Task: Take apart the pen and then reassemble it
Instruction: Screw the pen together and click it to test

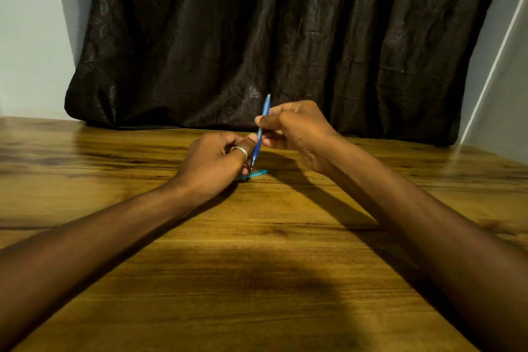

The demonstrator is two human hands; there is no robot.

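A thin blue pen [260, 134] stands nearly upright above the middle of the wooden table [257, 266], its top end tilted slightly right. My right hand [294, 128] pinches its upper part between thumb and fingers. My left hand [220, 160], with a silver ring on one finger, grips the pen's lower end; the tip is hidden behind those fingers. A teal pen part [255, 174] lies flat on the table just below my left hand, partly covered by it.
A dark crumpled curtain [271, 37] hangs behind the table's far edge. Pale walls show at both sides. Both forearms reach in from the near corners and cast shadows across the wood.
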